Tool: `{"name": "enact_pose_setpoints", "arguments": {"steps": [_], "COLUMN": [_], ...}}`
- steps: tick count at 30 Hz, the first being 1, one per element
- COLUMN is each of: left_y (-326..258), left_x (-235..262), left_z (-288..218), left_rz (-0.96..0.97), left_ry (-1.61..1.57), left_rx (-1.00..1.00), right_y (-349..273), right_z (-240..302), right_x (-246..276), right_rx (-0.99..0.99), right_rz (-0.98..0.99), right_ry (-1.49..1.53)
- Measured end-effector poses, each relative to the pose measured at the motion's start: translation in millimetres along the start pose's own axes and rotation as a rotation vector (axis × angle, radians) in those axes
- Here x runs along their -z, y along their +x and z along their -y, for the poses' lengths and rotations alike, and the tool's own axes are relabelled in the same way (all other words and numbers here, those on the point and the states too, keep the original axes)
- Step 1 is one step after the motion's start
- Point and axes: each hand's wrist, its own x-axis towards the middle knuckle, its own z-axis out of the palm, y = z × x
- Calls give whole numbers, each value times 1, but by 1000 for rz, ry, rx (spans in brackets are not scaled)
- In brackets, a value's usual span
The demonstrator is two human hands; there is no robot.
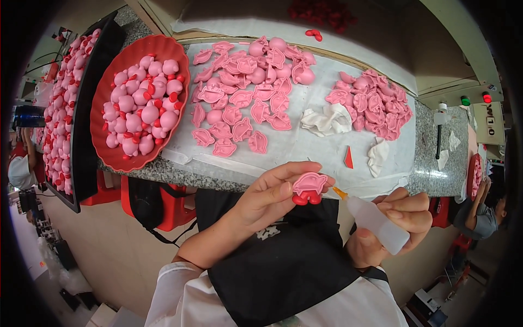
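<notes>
Between the fingertips of my left hand [266, 195] is a pink plastic toy half-shell [309, 182], its rimmed hollow side showing, with a glossy red part at its lower end. My right hand [408, 213] is wrapped around a translucent white squeeze bottle [380, 224], tilted so that its thin orange-yellow nozzle [340, 193] points at the shell. A small gap seems to separate the nozzle from the shell. Many loose pink half-shells [241, 98] lie on the white sheet [294, 147] beyond my hands, with another heap of pink pieces [376, 106] at its right.
A scalloped red bowl [98, 125] holds pink and red pieces, left of the sheet. Beyond it stands a black tray [87, 131] of similar pieces. Crumpled tissue [327, 120] and a red triangular scrap [348, 157] lie on the sheet. Another person [482, 215] works at far right.
</notes>
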Motion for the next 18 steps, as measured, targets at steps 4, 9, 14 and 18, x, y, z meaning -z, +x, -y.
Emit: {"name": "enact_pose_setpoints", "arguments": {"steps": [4, 9, 14, 18], "left_y": [0, 0, 1, 0], "left_x": [0, 2, -2, 0], "left_z": [0, 0, 1, 0], "left_rz": [-5, 24, -22, -21], "left_ry": [6, 10, 24, 11], "left_rx": [3, -13, -21, -16], "right_y": [-1, -2, -2, -4], "right_z": [-1, 1, 3, 4], "right_x": [-3, -6, -6, -11], "right_rx": [1, -2, 0, -28], "right_rz": [-14, -29, -4, -20], "right_ry": [-3, -14, -17, -107]}}
